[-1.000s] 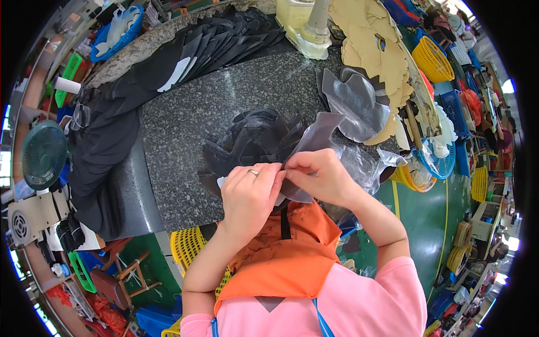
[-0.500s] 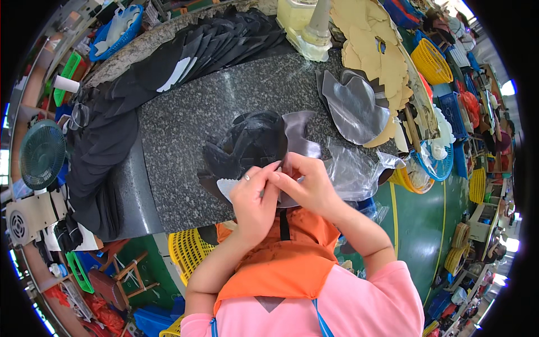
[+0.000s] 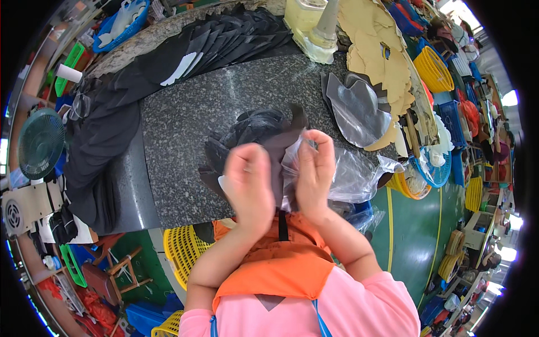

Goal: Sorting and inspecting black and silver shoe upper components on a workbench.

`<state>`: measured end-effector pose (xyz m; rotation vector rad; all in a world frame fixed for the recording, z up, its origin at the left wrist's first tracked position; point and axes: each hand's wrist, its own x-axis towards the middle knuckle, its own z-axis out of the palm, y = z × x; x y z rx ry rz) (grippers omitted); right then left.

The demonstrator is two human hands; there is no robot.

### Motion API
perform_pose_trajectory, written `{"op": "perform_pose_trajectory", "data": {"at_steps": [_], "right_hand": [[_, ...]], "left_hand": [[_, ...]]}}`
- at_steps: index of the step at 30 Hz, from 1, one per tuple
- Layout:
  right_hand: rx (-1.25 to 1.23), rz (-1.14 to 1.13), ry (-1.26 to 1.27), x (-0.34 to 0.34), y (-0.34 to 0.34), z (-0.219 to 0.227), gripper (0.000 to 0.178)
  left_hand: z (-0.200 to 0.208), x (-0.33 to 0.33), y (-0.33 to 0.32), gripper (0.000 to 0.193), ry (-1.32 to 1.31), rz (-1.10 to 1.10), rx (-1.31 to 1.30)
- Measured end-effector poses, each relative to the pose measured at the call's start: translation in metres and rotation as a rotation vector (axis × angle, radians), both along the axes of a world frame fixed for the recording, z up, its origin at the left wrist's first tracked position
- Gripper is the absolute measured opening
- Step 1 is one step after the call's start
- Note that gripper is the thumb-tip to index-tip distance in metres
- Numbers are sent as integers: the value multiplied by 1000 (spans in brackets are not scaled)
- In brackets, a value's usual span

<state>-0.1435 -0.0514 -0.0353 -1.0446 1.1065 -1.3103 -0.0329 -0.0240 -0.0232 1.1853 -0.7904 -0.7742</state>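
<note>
Smeared by motion, my left hand (image 3: 250, 182) is in front of a dark, flexible cut piece (image 3: 275, 149); its grip cannot be made out. My right hand (image 3: 314, 174) is closed, thumb against fingers, on a crinkled clear plastic film (image 3: 290, 160) at the right side of that piece. Behind both hands lies a small heap of black cut pieces (image 3: 252, 126) on the speckled stone tabletop (image 3: 185, 135). More loose clear film (image 3: 353, 174) lies just right of my right hand.
Overlapping black pieces (image 3: 219, 39) line the back and left of the table. A glue container with a cone (image 3: 323, 31) stands at the back. Shiny grey pieces (image 3: 359, 109) and tan cut sheets (image 3: 373, 50) lie at right. A yellow basket (image 3: 182, 250) is below the front edge.
My hands, together half a second ago, have moved apart. My left hand has shifted slightly left; the right has risen, drawing the clear film up beside the dark piece.
</note>
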Motion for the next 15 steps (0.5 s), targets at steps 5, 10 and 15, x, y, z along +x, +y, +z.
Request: {"op": "perform_pose_trajectory", "data": {"at_steps": [5,10,15], "right_hand": [[-432,46,1299,-125,-11,-39,13],[-704,202,1265,-106,13,40,36],[992,430,-477,-67,18,31,73]], "left_hand": [[-1,59,-6,10,725,-114,191],[34,23,8,13,12,-442,243],[35,9,34,43,-574,-786,-437]]}}
